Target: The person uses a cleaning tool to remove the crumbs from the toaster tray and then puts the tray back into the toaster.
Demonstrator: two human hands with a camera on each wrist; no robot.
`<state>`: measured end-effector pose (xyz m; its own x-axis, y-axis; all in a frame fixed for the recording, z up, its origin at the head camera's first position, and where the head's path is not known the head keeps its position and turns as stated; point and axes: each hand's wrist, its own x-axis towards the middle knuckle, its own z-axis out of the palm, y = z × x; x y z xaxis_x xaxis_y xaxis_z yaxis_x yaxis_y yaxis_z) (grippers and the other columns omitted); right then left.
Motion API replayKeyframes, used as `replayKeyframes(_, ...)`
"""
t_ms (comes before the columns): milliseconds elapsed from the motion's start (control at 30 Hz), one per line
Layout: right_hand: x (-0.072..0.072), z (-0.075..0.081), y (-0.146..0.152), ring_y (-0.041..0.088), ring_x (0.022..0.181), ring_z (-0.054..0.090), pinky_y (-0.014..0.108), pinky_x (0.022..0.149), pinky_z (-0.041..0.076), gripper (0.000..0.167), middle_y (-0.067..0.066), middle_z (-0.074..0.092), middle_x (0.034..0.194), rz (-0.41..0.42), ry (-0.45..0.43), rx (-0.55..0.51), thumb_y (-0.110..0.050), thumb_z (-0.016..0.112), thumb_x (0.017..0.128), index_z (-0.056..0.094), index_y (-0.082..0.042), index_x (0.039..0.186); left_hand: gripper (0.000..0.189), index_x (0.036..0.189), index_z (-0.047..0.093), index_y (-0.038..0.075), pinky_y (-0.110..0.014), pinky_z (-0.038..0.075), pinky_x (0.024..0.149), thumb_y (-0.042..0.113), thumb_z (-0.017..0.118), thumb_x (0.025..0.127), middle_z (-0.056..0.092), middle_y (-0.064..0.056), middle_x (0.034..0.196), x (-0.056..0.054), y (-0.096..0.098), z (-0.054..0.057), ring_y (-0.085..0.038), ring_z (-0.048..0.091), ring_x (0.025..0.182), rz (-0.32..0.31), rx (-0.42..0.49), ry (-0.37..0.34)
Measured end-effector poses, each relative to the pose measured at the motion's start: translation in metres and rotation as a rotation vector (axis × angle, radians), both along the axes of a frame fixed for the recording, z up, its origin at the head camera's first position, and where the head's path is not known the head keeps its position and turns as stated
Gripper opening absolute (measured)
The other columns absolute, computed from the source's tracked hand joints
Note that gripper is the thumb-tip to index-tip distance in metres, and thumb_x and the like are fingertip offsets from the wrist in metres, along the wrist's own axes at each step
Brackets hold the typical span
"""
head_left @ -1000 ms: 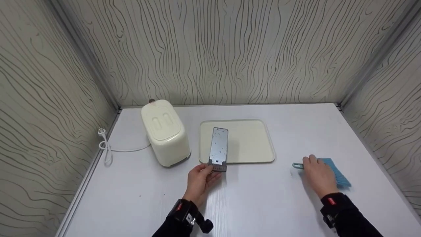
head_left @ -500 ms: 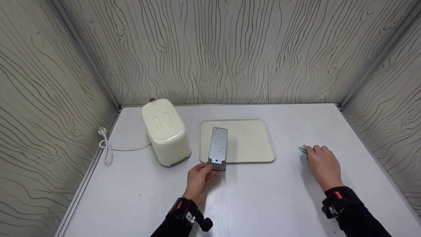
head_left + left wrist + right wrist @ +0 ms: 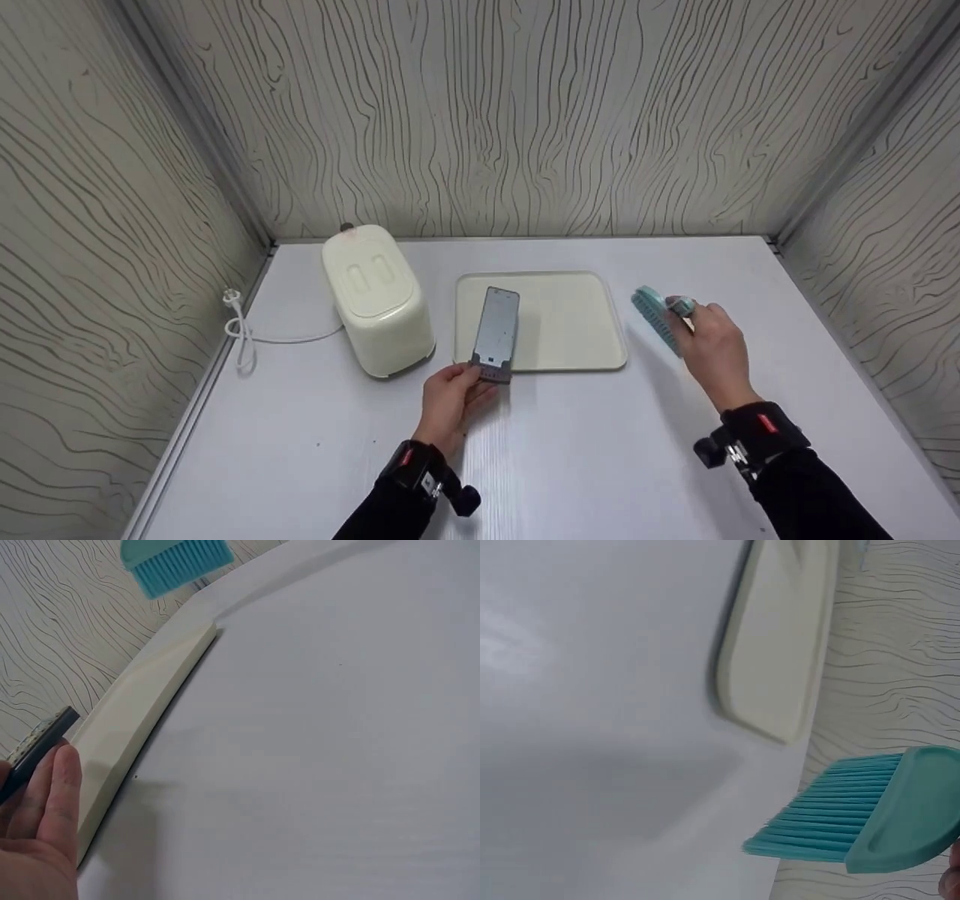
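Between thumb and fingers, my left hand (image 3: 448, 405) pinches the dark end of a crumb tray (image 3: 497, 324), a narrow metal plate. Small specks dot its surface. It is held over the left part of a cream serving tray (image 3: 574, 322), overlapping it in the head view. My right hand (image 3: 716, 356) grips a teal hand brush (image 3: 911, 814) by its handle, off the serving tray's right side. The bristles (image 3: 825, 810) point down and to the left in the right wrist view, raised above the table. Only the fingertips of that hand show there.
A cream toaster (image 3: 382, 300) with its lid on stands left of the serving tray. Its white cord (image 3: 292, 343) runs left to a plug (image 3: 233, 298) by the side wall. Patterned panels (image 3: 480, 120) enclose the white table (image 3: 570, 457) at the back and sides.
My right hand has lifted the brush from the table and brought it left and forward, turning its bristles towards the serving tray. My left hand has shifted slightly, tilting the crumb tray.
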<state>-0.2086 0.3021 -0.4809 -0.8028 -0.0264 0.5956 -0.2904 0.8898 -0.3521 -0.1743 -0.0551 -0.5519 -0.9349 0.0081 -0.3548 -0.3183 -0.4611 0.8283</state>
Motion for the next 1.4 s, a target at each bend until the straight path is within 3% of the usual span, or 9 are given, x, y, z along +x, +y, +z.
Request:
replayKeyframes(100, -0.007, 0.011, -0.012, 0.027, 0.07, 0.067, 0.029, 0.059, 0.057, 0.021, 0.018, 0.073, 0.088, 0.011, -0.064, -0.172, -0.009, 0.072, 0.096, 0.073, 0.003, 0.113, 0.034, 0.127, 0.053, -0.015, -0.038, 0.062, 0.092, 0.005, 0.059, 0.101, 0.07, -0.025, 0.116, -0.003, -0.001, 0.001, -0.027, 0.075, 0.099, -0.003, -0.008, 0.004)
replayKeyframes(167, -0.011, 0.019, -0.021, 0.033, 0.089, 0.074, 0.037, 0.076, 0.065, 0.027, 0.021, 0.075, 0.103, 0.014, -0.154, -0.318, -0.018, 0.069, 0.099, 0.072, 0.001, 0.117, 0.033, 0.127, 0.054, -0.015, -0.037, 0.062, 0.092, 0.004, 0.059, 0.1, 0.07, -0.025, 0.116, -0.006, -0.002, 0.002, -0.027, 0.075, 0.099, -0.002, -0.016, 0.001)
replayKeyframes(233, -0.014, 0.026, -0.029, 0.036, 0.112, 0.07, 0.054, 0.091, 0.06, 0.036, 0.02, 0.072, 0.121, 0.012, -0.27, -0.466, -0.029, 0.066, 0.101, 0.07, -0.001, 0.124, 0.033, 0.127, 0.054, -0.015, -0.037, 0.062, 0.091, 0.004, 0.059, 0.1, 0.069, -0.025, 0.116, -0.008, -0.003, 0.002, -0.026, 0.075, 0.097, -0.001, -0.027, -0.004)
replayKeyframes(333, -0.019, 0.031, -0.043, 0.031, 0.122, 0.065, 0.047, 0.1, 0.057, 0.047, 0.017, 0.067, 0.132, 0.012, -0.417, -0.664, -0.041, 0.064, 0.101, 0.066, -0.006, 0.131, 0.034, 0.128, 0.053, -0.014, -0.036, 0.063, 0.09, 0.003, 0.06, 0.1, 0.069, -0.025, 0.116, -0.012, -0.005, 0.003, -0.025, 0.075, 0.095, 0.005, -0.04, -0.013)
replayKeyframes(400, -0.022, 0.031, -0.051, 0.025, 0.118, 0.065, 0.037, 0.098, 0.059, 0.049, 0.013, 0.067, 0.132, 0.018, -0.47, -0.753, -0.044, 0.065, 0.1, 0.065, -0.008, 0.133, 0.034, 0.129, 0.052, -0.015, -0.037, 0.063, 0.09, 0.003, 0.059, 0.1, 0.069, -0.026, 0.116, -0.015, -0.006, 0.003, -0.024, 0.075, 0.094, 0.004, -0.045, -0.014)
replayKeyframes(500, -0.028, 0.029, -0.063, 0.016, 0.094, 0.063, 0.023, 0.079, 0.057, 0.045, 0.008, 0.07, 0.116, 0.049, -0.486, -0.863, -0.041, 0.066, 0.099, 0.067, -0.009, 0.131, 0.036, 0.13, 0.051, -0.016, -0.038, 0.063, 0.09, 0.002, 0.059, 0.1, 0.069, -0.026, 0.115, -0.019, -0.007, 0.004, -0.024, 0.076, 0.092, 0.005, -0.035, -0.013)
replayKeyframes(633, -0.035, 0.027, -0.08, 0.013, 0.071, 0.053, 0.022, 0.062, 0.048, 0.04, 0.003, 0.066, 0.09, 0.136, -0.471, -0.999, -0.037, 0.067, 0.1, 0.069, -0.003, 0.122, 0.037, 0.131, 0.051, -0.017, -0.038, 0.063, 0.089, 0.002, 0.059, 0.1, 0.071, -0.027, 0.113, -0.024, -0.01, 0.006, -0.025, 0.076, 0.091, -0.001, -0.038, -0.012)
replayKeyframes(1100, -0.047, 0.011, -0.145, 0.012, 0.067, 0.054, 0.019, 0.057, 0.048, 0.03, 0.007, 0.066, 0.093, 0.326, -0.606, -1.221, -0.022, 0.065, 0.102, 0.068, 0.0, 0.122, 0.039, 0.132, 0.054, -0.015, -0.037, 0.064, 0.086, 0.008, 0.06, 0.101, 0.073, -0.025, 0.112, -0.034, -0.02, 0.01, -0.024, 0.077, 0.092, -0.084, -0.143, -0.034)
replayKeyframes(1400, -0.052, 0.003, -0.162, 0.011, 0.068, 0.053, 0.02, 0.057, 0.047, 0.027, 0.004, 0.063, 0.088, 0.35, -0.637, -1.212, -0.02, 0.063, 0.103, 0.069, -0.001, 0.121, 0.038, 0.131, 0.058, -0.008, -0.035, 0.064, 0.086, 0.012, 0.062, 0.099, 0.074, -0.019, 0.111, -0.036, -0.017, 0.014, -0.023, 0.076, 0.093, -0.106, -0.203, -0.072)
